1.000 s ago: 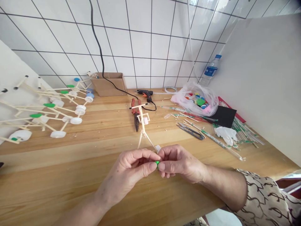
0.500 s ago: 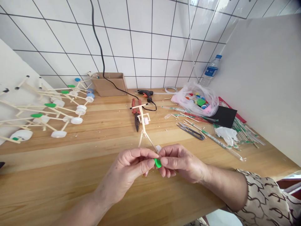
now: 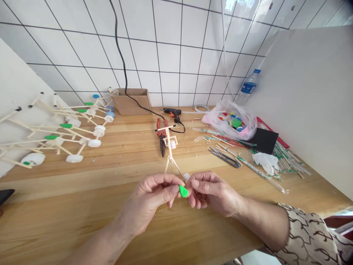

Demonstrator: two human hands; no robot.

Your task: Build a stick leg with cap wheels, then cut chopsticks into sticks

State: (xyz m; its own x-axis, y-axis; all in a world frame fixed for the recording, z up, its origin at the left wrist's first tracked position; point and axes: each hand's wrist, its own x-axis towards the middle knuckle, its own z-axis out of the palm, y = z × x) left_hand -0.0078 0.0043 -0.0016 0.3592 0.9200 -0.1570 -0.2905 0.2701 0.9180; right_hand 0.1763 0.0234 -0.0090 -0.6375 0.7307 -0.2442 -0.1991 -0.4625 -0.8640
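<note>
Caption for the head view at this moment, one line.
Left hand pinches a small green piece beside the right hand, with a stick model on the wooden table beyond.

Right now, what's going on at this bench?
A person's left hand pinches a small green piece, with the right hand close beside it. Just beyond the hands is a stick frame, with pliers and a glue gun behind it. Several more stick models, with white caps and green parts, are grouped at the left. Snips and a bag of colored bits lie to the right.
</note>
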